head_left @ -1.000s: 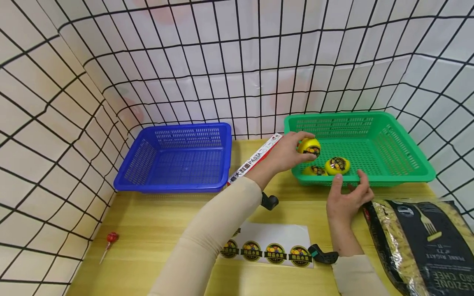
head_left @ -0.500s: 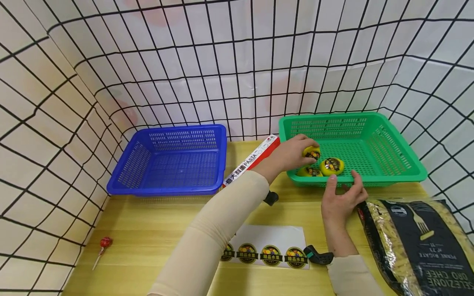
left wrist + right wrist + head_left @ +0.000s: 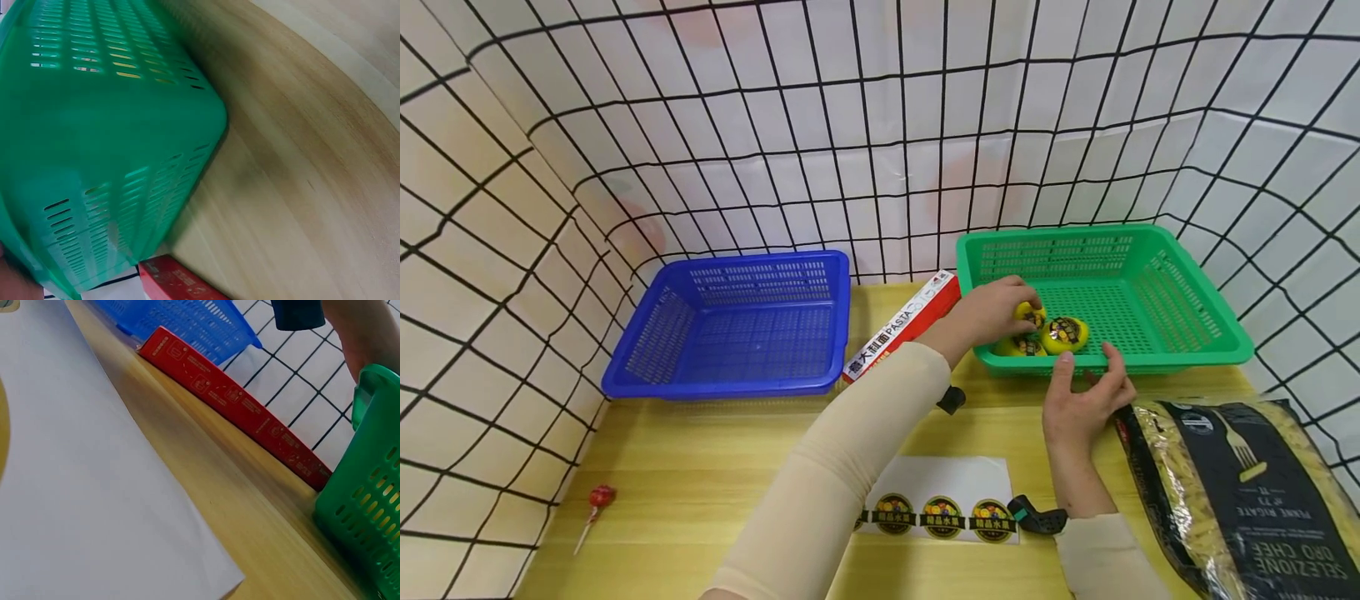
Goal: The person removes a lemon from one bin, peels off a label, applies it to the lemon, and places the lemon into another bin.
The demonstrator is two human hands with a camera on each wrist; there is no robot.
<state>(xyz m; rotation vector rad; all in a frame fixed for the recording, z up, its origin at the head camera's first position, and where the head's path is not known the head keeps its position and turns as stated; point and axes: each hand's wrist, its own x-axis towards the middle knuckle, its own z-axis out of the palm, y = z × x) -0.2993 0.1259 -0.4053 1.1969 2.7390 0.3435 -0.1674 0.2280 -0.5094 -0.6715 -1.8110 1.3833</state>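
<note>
My left hand (image 3: 996, 307) reaches over the near left corner of the green basket (image 3: 1210, 325) and holds a yellow lemon (image 3: 1032, 314) with a round dark sticker. Beside it in the basket lie two more stickered lemons, one lemon (image 3: 1064, 335) to the right and another lemon (image 3: 1021, 346) partly hidden against the front wall. My right hand (image 3: 1081, 407) is at the basket's front rim, thumb and fingers spread, with nothing in its grasp. Whether it touches the rim I cannot tell. The left wrist view mostly shows the basket's outer wall (image 3: 106, 125).
A blue basket (image 3: 726, 387) stands at left. Between the baskets lies a red and white pasta box (image 3: 901, 327). A sticker sheet (image 3: 951, 479) is in front, a lollipop (image 3: 599, 498) at far left, a pasta bag (image 3: 1240, 492) at right. Black wire mesh (image 3: 880, 150) surrounds the table.
My left hand has lowered the lemon into the green basket, next to the other two. My right hand has stayed near the front rim. The whole head view has shifted slightly.
</note>
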